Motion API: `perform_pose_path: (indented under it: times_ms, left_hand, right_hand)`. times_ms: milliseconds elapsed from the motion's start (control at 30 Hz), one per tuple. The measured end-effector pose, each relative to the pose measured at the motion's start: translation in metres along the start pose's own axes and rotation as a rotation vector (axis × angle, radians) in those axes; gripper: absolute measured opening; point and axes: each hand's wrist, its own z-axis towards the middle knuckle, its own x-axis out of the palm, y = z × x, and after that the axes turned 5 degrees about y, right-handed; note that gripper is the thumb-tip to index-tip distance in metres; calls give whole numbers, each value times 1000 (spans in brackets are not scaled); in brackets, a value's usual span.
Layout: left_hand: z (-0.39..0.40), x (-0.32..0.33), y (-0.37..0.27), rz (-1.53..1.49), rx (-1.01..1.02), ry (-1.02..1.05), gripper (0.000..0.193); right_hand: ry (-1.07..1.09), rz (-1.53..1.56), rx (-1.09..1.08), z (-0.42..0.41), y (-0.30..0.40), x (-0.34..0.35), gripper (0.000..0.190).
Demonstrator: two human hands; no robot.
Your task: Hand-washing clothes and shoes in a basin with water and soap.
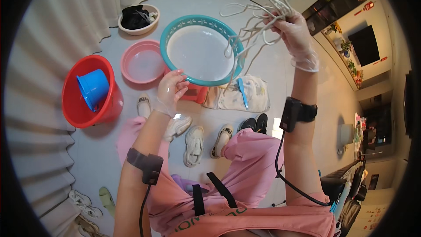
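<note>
A bunch of looped white shoelaces (268,16) is gripped in my right hand (292,28), raised at the upper right. Some lace ends dangle over the right rim of a teal plastic basin (166,61), which holds cloudy whitish liquid. My left hand (172,89) is beside the basin's near left rim, fingers apart and holding nothing; whether a fingertip touches the rim I cannot tell. Both hands wear clear, wet-looking disposable gloves. Right of the basin's base, a blue brush or scraper handle (242,93) lies on a folded patterned cloth (258,100).
At left stand a pink basin (126,69) of liquid and a red bucket (115,105) holding a blue pail (95,87). A cream basin (130,33) contains dark cloth. White sneakers (194,146) and black shoes (261,123) sit near my feet. A curtain (49,105) hangs left.
</note>
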Motion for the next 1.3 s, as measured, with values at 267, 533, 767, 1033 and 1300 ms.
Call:
perform_pose_path:
  times_ms: [267, 533, 767, 1033, 1300]
  left_hand:
    - [-10, -1, -3, 14, -19, 1, 34]
    - [13, -12, 17, -47, 0, 136, 31]
    - [17, -14, 7, 84, -14, 116, 29]
    - [12, -1, 19, 224, -76, 89, 29]
    - [7, 24, 49, 311, -198, 195, 32]
  right_hand:
    - [20, -193, 505, 12, -140, 50, 40]
    - [-105, -215, 501, -107, -99, -18, 36]
    - [-660, -172, 535, -347, -98, -101, 29]
    - [-841, 115, 1092, -577, -234, -39, 19]
    - [-693, -135, 1316, -612, -355, 36, 29]
